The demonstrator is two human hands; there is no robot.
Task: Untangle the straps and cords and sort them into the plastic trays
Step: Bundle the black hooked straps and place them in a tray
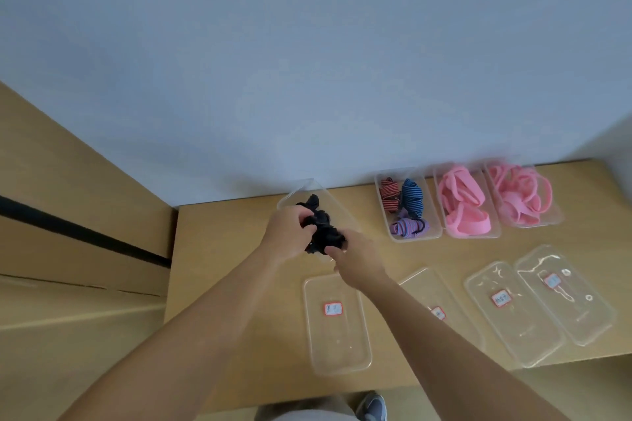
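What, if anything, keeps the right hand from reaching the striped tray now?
Probably nothing, so yes: only bare table lies between the right hand and the striped tray. However, it grips the black bundle with the left hand and would have to release it first.

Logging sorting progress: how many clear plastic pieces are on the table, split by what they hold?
Pink-strap trays: 2
Striped-strap tray: 1
Tray under the black bundle: 1
Empty labelled front pieces: 4
Total: 8
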